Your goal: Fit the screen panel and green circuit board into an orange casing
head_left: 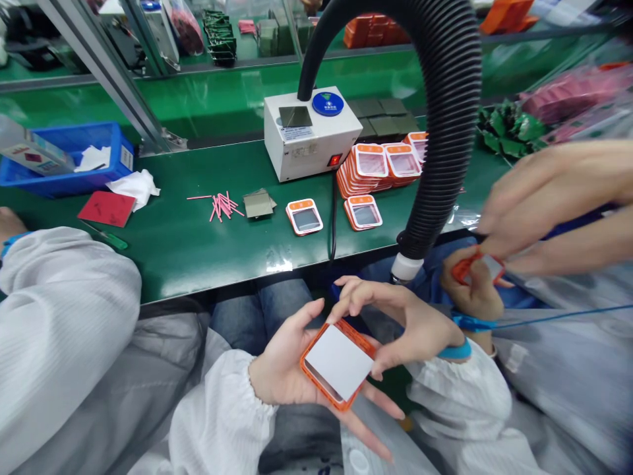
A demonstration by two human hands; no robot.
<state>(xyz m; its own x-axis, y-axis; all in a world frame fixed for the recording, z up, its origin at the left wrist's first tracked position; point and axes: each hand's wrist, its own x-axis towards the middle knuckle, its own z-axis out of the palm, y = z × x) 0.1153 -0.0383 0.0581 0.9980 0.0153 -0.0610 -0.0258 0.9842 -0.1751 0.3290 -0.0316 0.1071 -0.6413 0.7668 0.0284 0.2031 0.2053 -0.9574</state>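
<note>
The left hand [289, 366] lies palm up below the table edge, its fingers spread under an orange frame [330, 388] that rests on the palm. A white square panel [340, 361] sits in the frame, slightly tilted. The right hand [395, 323] reaches in from the right, thumb and fingertips pinching the panel's upper right edge; a blue wrist strap [457, 349] circles that wrist.

To the right, a co-worker's hands [524, 198] hold another orange frame [477, 267], blurred.

Above, a black ribbed hose [445, 132] curves down to a white nozzle [406, 267] just over the hands. On the green table [198, 231] stand a white box unit [309, 135], a stack of orange-framed screens [380, 168], 2 single ones [333, 216], pink sticks [222, 204] and a blue bin [74, 158].
</note>
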